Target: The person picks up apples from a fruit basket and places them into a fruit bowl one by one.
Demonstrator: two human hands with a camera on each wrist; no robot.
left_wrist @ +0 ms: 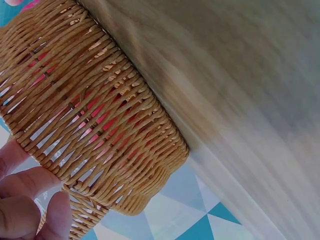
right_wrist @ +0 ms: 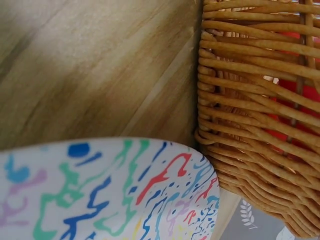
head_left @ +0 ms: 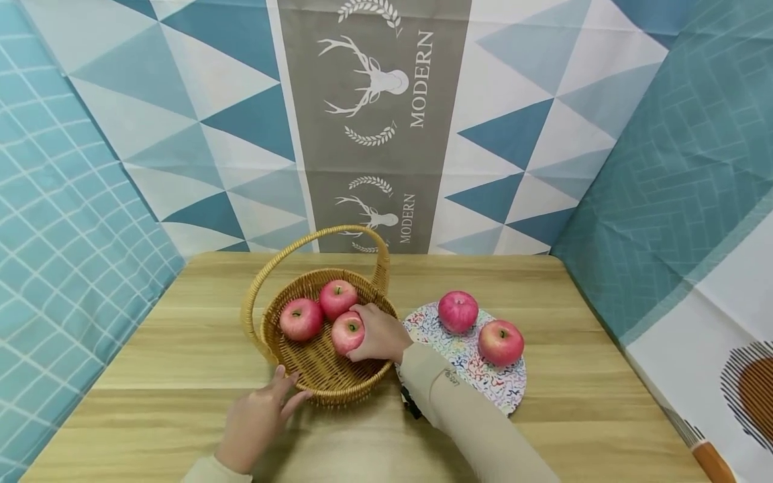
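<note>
A round wicker basket (head_left: pixel 326 369) with a tall arched handle stands on the table. Two red apples, one at the left (head_left: pixel 300 319) and one farther back (head_left: pixel 338 298), lie inside it. My right hand (head_left: pixel 380 333) reaches over the basket's right rim and grips a third apple (head_left: pixel 347 333), fingers behind it and thumb in front. The right wrist view shows neither that hand nor its apple clearly, only red through the basket's weave (right_wrist: pixel 295 107). At the front left rim, my left hand (head_left: pixel 256 416) touches the basket with spread fingertips, also seen from below as fingers (left_wrist: pixel 30 182).
Right of the basket, a white plate with a colourful squiggle pattern (head_left: pixel 453 355) carries two more apples, one behind (head_left: pixel 457 311) and one nearer (head_left: pixel 500 342). My right sleeve crosses the plate's near left part. A dark object (head_left: pixel 412 404) shows under the plate's edge. Patterned cloth walls enclose the wooden table (head_left: pixel 580 396).
</note>
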